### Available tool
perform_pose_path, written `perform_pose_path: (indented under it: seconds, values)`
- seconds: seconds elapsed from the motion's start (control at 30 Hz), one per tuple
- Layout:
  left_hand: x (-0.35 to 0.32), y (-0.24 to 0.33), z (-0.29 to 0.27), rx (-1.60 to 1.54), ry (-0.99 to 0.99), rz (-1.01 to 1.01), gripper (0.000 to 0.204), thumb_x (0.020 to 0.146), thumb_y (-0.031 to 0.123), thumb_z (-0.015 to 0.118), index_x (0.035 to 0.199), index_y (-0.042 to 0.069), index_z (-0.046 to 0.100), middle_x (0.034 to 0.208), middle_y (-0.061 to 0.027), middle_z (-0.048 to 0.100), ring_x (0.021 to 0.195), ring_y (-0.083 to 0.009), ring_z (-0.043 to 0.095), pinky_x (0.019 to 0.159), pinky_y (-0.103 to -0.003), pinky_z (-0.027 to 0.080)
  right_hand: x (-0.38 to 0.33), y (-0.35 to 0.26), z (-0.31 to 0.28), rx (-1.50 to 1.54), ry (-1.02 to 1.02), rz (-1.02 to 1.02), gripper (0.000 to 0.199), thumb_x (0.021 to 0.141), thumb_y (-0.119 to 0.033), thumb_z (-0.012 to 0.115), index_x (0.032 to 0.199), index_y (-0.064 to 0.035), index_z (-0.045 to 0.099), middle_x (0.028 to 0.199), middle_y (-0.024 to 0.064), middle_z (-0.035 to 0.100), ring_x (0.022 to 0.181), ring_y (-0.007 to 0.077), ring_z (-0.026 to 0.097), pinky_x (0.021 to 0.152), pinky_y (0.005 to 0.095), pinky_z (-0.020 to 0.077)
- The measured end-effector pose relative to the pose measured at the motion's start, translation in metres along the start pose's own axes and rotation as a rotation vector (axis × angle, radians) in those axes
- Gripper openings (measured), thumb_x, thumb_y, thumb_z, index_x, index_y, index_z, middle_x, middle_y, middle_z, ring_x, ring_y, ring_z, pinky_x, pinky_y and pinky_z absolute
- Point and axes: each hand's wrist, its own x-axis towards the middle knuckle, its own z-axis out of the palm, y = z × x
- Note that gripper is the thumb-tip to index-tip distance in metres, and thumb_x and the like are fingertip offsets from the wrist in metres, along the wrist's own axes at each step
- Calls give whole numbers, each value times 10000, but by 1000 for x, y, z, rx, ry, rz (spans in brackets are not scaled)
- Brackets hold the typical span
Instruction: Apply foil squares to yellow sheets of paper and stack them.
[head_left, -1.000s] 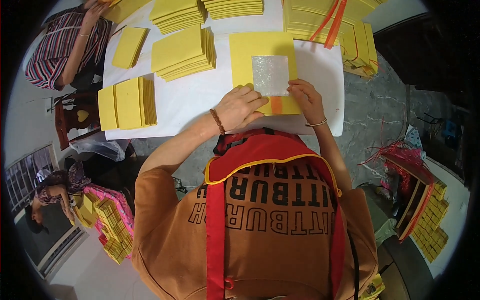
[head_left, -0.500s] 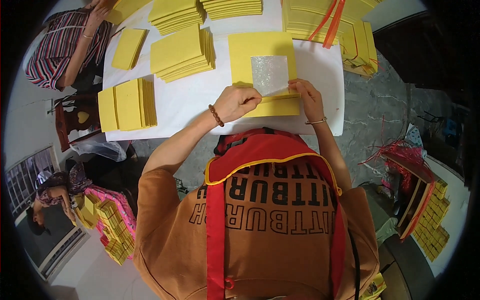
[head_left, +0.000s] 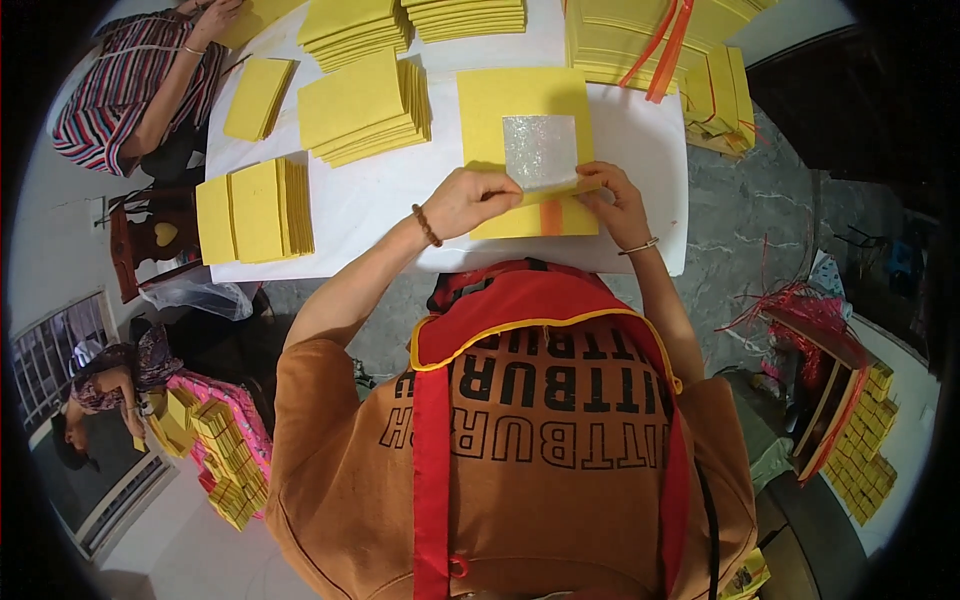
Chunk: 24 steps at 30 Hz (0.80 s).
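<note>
A pile of yellow paper point(head_left: 482, 115) lies in front of me on the white-covered table point(head_left: 390, 215), its top sheet bearing a silver foil square point(head_left: 540, 150). My left hand point(head_left: 475, 205) pinches the near edge of that sheet between thumb and fingers. At the other end of the same edge, my right hand point(head_left: 614, 203) grips it with bent fingers. The edge is lifted and turned over into a narrow strip just below the foil. Beneath it shows an orange patch point(head_left: 551, 217) on yellow paper.
Stacks of folded yellow paper point(head_left: 365, 105) stand left and ahead. Larger yellow bundles with red ties point(head_left: 672, 45) sit at the far right. A person in a striped top point(head_left: 135, 90) works at the far left; another person point(head_left: 110, 385) handles yellow packets lower left.
The near edge has been lifted and turned further from me, uncovering an orange patch beneath. My right hand has come slightly nearer to me, its fingers more curled.
</note>
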Motion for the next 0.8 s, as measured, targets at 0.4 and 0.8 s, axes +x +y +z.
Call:
perform_pose_path:
  seconds: [0.4,0.8]
  values:
    - [-20,-12,-15,767,367,570,407,701,-5,562,1089,113,603,1075,-130,595,990,-316,563,872,-393,449,10,-39,-4,-390,81,-310,242,725,-120,673,964,-126,637,1208,96,532,1149,268,476,956,365,368]
    - [-1,-24,2,196,525,-4,318,886,309,498,866,-1,565,656,-197,586,626,-371,578,577,-433,449,29,-29,17,110,138,231,338,772,-179,671,1083,-74,591,841,101,660,707,190,641,604,287,478]
